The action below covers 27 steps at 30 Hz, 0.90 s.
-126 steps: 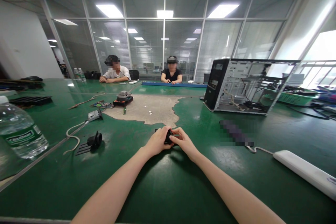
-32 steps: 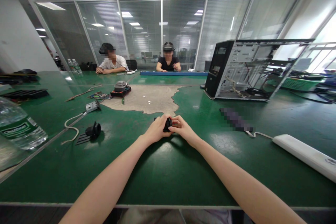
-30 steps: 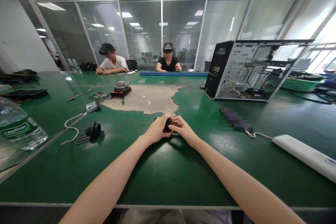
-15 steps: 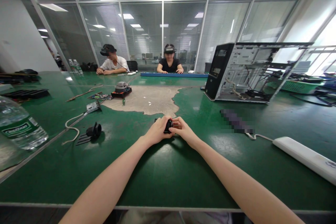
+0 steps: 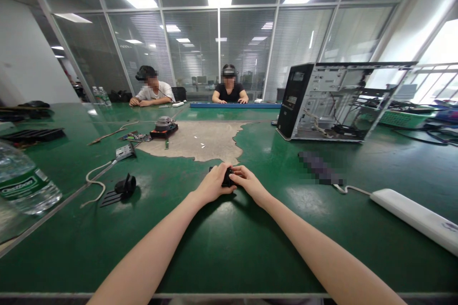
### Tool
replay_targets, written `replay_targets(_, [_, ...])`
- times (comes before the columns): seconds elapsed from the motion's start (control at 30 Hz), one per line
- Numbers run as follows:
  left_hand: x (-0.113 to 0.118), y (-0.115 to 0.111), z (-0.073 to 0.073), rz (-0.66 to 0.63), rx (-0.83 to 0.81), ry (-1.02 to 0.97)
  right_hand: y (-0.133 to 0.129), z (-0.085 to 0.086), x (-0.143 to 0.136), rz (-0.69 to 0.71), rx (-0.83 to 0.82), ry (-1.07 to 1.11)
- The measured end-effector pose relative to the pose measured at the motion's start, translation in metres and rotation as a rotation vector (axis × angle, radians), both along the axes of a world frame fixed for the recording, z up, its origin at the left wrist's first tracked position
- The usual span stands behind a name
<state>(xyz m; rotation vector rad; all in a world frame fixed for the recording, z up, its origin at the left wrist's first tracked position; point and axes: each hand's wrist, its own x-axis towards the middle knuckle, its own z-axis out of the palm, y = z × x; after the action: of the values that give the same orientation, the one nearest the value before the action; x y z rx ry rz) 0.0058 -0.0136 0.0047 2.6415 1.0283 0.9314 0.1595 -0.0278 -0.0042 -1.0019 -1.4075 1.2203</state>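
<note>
A small black object [image 5: 226,179] is between my two hands over the green table [image 5: 229,243], just in front of the bare tan patch [image 5: 203,140]. My left hand [image 5: 214,183] wraps round its left side, thumb toward me. From the right, the curled fingers and thumb of my right hand [image 5: 246,180] hold its other side. Much of the object is hidden by my fingers, so its exact shape cannot be made out.
At left are a water bottle [image 5: 26,181], a black part with prongs [image 5: 123,187] and a metal piece with a cable [image 5: 125,152]. Right: an open computer case [image 5: 304,105] and a white power strip [image 5: 415,217]. Two people sit across the table.
The view has tilted up slightly, so the table and the things on it sit lower in the picture. Both hands keep their hold on the black object.
</note>
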Motion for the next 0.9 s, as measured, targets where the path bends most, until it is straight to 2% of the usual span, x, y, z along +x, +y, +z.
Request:
replay_targets(0.13, [0.0007, 0.0003, -0.0002, 0.0, -0.001, -0.006, -0.0022, 0.0017, 0.0017, 0.077, 0.005, 0.054])
replay_targets(0.5, [0.0, 0.0016, -0.0009, -0.011, -0.018, -0.023, 0.0002, -0.0025, 0.0005, -0.058, 0.017, 0.002])
replay_targets(0.73, [-0.0001, 0.0011, -0.0014, -0.008, -0.012, -0.016, -0.0042, 0.0024, -0.0002, 0.037, -0.001, 0.054])
replay_targets(0.9, [0.0006, 0.0006, -0.0004, -0.019, -0.008, -0.017, -0.0033, -0.0006, -0.001, -0.011, 0.033, 0.051])
